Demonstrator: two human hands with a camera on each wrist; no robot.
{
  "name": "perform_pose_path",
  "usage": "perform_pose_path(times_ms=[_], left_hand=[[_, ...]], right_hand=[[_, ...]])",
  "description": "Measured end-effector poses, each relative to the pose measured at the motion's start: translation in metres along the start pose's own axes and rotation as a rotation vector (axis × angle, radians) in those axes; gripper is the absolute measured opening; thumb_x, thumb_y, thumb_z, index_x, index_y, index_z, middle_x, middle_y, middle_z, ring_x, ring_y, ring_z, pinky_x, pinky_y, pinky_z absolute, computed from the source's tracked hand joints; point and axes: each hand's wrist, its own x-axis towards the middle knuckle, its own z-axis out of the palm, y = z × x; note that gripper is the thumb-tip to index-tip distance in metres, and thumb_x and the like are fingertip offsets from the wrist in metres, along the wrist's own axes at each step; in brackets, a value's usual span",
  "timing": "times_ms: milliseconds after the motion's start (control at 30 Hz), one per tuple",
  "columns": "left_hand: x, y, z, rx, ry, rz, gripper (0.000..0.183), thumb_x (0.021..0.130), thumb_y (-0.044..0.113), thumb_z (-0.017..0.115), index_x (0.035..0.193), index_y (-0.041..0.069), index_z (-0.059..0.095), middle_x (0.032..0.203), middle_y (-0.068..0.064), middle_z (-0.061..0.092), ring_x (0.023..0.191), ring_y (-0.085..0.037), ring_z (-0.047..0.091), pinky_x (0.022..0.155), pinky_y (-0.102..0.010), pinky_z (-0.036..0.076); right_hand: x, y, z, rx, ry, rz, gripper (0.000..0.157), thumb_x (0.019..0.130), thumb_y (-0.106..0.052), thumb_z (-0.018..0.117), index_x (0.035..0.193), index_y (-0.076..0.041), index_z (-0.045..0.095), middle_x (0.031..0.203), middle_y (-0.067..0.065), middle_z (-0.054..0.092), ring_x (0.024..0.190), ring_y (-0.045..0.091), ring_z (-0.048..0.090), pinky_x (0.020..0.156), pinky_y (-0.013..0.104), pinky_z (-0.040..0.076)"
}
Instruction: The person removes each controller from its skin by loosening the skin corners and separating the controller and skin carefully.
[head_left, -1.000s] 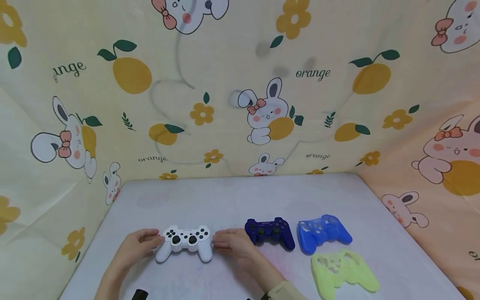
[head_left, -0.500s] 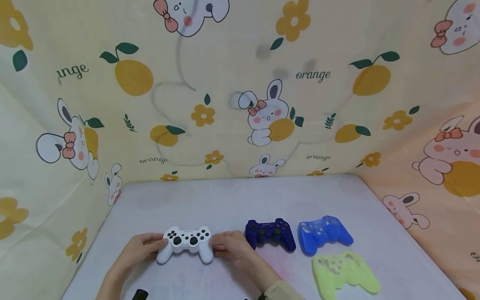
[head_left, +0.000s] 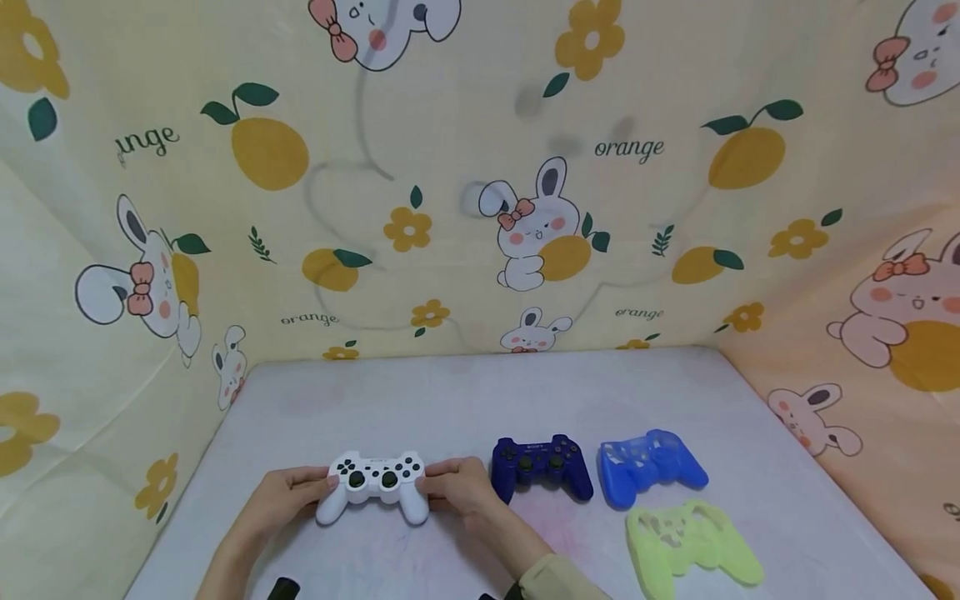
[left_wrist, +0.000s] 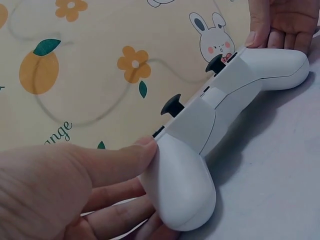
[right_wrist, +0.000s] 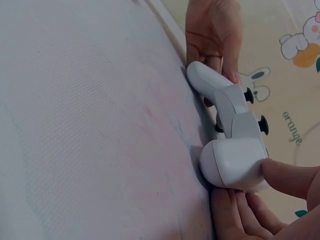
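A white game controller [head_left: 372, 478] with two black thumbsticks faces up at the left of the table, its two grips pointing toward the person. My left hand [head_left: 288, 498] pinches its left end, thumb on top and fingers underneath, as the left wrist view shows on the white grip [left_wrist: 182, 187]. At the other end my right hand [head_left: 467, 490] pinches the controller the same way; in the right wrist view the thumb [right_wrist: 290, 177] presses the top edge and the fingers curl below. The undersides of the fingers are partly hidden.
Right of the right hand lies a dark blue game controller [head_left: 542, 467]. Beyond it are a blue silicone controller cover [head_left: 652, 468] and, nearer the front, a pale green one [head_left: 690, 546]. A printed cloth wall [head_left: 465, 125] borders the white table [head_left: 420, 396].
Both hands have closed in from beside the white controller, and their thumbs now lie on its ends. The controller has hardly moved; the other controller and the covers stay put.
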Motion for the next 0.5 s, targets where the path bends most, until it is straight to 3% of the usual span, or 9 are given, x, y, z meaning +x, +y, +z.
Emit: perform_pose_path(times_ms=[500], left_hand=[[-0.0007,0.0021,0.0004,-0.059,0.015,-0.015,0.070,0.078,0.050,0.080,0.120,-0.005,0.066,0.123,-0.025,0.062,0.111,-0.039,0.059,0.089,-0.049,0.049]], right_hand=[[-0.0005,0.0024,0.0019,-0.011,0.054,0.019,0.025,0.081,0.006,0.075,0.105,0.010,0.067,0.091,0.014,0.070,0.078,0.024,0.069,0.073,0.037,0.056]])
